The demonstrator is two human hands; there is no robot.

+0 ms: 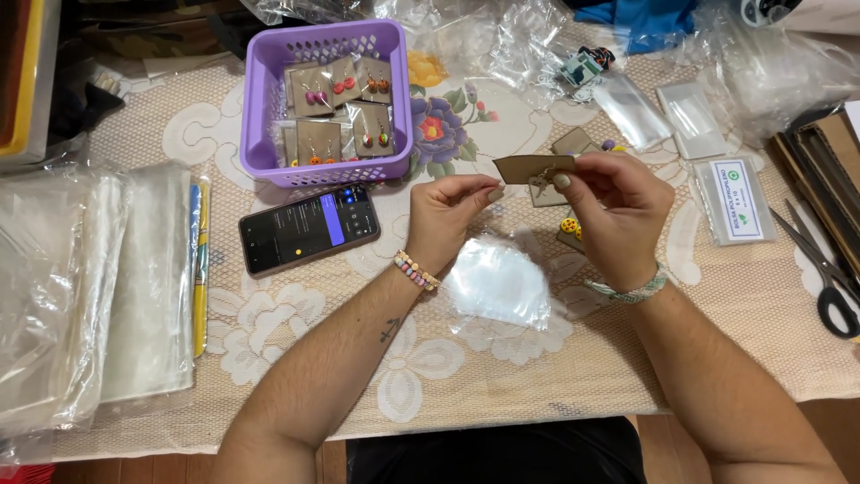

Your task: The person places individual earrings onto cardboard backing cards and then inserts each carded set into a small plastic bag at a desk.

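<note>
Card (pixel 535 167) — pinched between both hands.

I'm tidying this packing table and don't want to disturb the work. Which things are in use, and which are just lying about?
In use:
left hand
right hand
brown earring card
small clear bag
purple basket of carded earrings

Lying about:
phone
scissors
stacked clear sleeves

I've got bare tablecloth (pixel 502 376) at lower centre; basket (pixel 331 99) upper left, phone (pixel 309 229), scissors (pixel 829 278) far right block.
</note>
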